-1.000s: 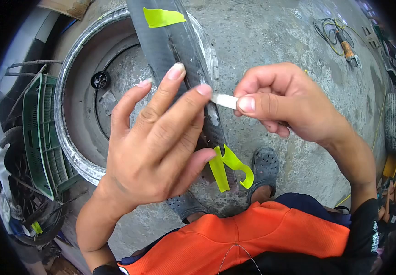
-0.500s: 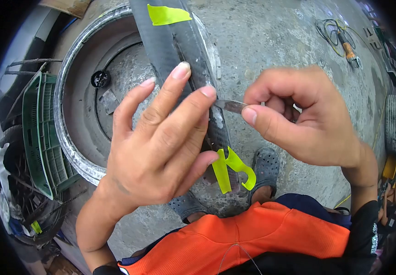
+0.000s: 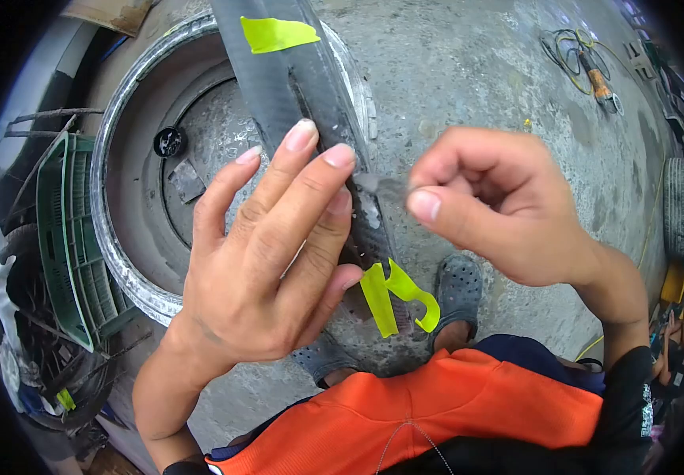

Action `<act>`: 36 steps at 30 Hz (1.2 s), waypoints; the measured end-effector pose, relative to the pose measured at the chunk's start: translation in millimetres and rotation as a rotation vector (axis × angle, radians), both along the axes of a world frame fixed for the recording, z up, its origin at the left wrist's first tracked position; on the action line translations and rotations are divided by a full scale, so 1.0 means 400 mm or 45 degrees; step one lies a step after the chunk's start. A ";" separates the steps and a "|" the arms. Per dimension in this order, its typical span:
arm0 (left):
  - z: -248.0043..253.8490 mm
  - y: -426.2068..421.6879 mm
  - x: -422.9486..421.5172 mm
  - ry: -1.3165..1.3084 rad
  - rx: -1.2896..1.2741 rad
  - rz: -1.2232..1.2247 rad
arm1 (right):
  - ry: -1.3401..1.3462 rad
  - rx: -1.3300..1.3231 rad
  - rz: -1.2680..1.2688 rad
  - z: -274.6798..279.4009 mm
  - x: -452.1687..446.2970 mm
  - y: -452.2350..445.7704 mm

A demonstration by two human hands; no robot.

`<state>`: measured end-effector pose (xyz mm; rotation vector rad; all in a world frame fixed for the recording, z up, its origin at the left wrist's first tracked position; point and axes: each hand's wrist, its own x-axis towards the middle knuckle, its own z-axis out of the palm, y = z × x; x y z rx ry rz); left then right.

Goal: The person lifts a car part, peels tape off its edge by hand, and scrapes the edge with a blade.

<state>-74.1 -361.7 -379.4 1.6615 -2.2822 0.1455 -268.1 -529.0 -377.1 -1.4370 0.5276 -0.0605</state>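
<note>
A long, dark carbon-fibre-patterned piece slants across the middle, with a narrow slit along it. Spread over its lower half is my left hand, fingers apart, the fingertips at its surface. My right hand pinches a small, thin, flat grey strip between thumb and forefinger; motion blurs it. The strip's far end meets the piece's right edge, near whitish marks. Yellow-green tape crosses the upper part, and more torn tape hangs at the lower end.
Under the piece stands a large round rim or tyre, with a small black cup inside it. A green crate is at the left. An orange power tool with its cord lies at the upper right. My clogs are just below.
My right hand has shifted slightly left with the strip, which now looks blurred. My left hand has slid a little left and down; the piece appears slightly further left.
</note>
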 end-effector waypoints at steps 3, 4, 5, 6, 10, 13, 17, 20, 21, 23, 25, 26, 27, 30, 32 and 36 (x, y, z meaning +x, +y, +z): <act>-0.002 0.000 0.004 0.045 -0.001 -0.014 | -0.112 -0.349 -0.032 -0.004 -0.020 0.002; -0.003 -0.001 0.005 0.051 -0.005 -0.028 | -0.110 -0.474 -0.015 0.002 -0.024 0.002; -0.003 -0.002 0.005 0.056 -0.009 -0.043 | -0.109 -0.598 0.000 0.006 -0.027 0.003; -0.003 -0.002 0.005 0.056 -0.008 -0.043 | -0.110 -0.598 0.000 0.006 -0.028 0.005; -0.004 -0.002 0.006 0.077 -0.011 -0.035 | -0.111 -0.684 -0.006 0.008 -0.023 0.016; 0.000 -0.001 0.003 0.070 0.000 -0.027 | -0.076 -0.697 -0.006 0.019 -0.016 0.023; 0.002 -0.001 0.000 0.070 0.017 -0.019 | 0.009 -0.594 -0.032 0.024 -0.013 0.035; -0.007 -0.002 -0.012 0.091 -0.019 -0.024 | -0.029 -0.394 -0.073 0.008 -0.013 0.042; -0.007 -0.002 -0.012 0.092 -0.019 -0.025 | -0.028 -0.394 -0.073 0.003 -0.011 0.041; -0.004 -0.001 -0.014 0.067 -0.012 -0.010 | 0.001 0.006 -0.084 -0.003 -0.006 0.035; -0.003 -0.002 -0.013 0.050 -0.020 -0.017 | 0.037 0.157 -0.086 -0.002 0.004 0.023; -0.003 -0.001 -0.013 0.031 -0.024 -0.020 | 0.072 0.313 -0.084 -0.002 0.007 0.018; -0.003 -0.003 -0.010 0.030 -0.025 -0.023 | 0.071 0.312 -0.086 -0.005 0.008 0.016; -0.007 -0.003 -0.001 0.042 -0.031 -0.040 | -0.026 0.319 -0.072 -0.019 0.006 0.023; -0.012 0.001 0.001 0.096 -0.045 -0.013 | -0.050 -0.022 -0.126 -0.022 -0.010 0.031; -0.009 0.002 0.005 0.094 -0.038 -0.027 | -0.105 -0.244 -0.154 -0.026 -0.019 0.047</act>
